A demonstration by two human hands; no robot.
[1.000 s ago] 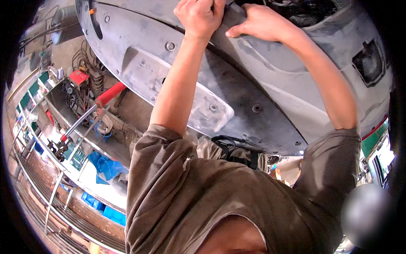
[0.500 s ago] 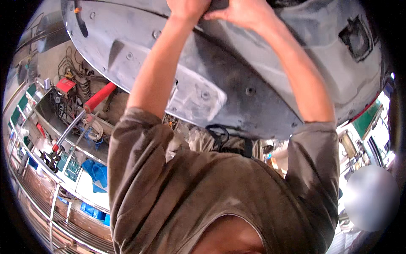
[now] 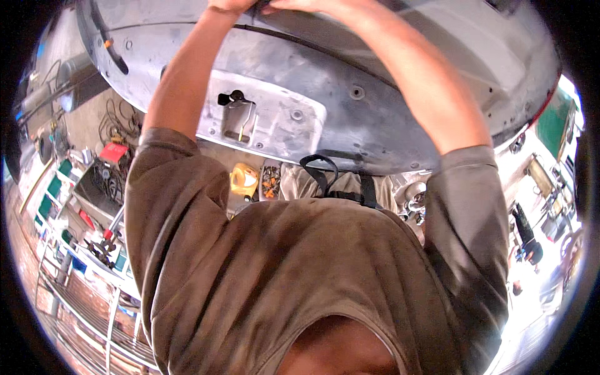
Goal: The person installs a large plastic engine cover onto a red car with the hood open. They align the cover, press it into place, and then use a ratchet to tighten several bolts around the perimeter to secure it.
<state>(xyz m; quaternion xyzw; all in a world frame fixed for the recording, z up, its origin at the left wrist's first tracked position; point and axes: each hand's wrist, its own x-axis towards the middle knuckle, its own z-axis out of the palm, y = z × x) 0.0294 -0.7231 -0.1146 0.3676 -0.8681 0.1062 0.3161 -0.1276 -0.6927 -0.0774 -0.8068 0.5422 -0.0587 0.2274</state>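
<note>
Both my arms reach up to a large grey metal underside panel (image 3: 350,119) overhead. My left hand (image 3: 230,5) and my right hand (image 3: 300,6) meet at the very top edge of the view, close together on a black strip (image 3: 312,47) that runs across the panel. A small dark piece shows between them. The frame cuts off the fingers, so their grip is hidden. Below my left forearm a pale plate with a black knob and bracket (image 3: 236,100) is fixed to the panel.
Far below stand a yellow jug (image 3: 244,180), a red box (image 3: 114,152) and a cluttered workbench with tools (image 3: 94,244) at the left. A black strap (image 3: 320,170) hangs by my chest. Shelves and equipment (image 3: 544,206) crowd the right side.
My hands have slid up to the top edge of the view and come closer together. The panel now fills more of the upper frame, and the workbench has shifted left and down.
</note>
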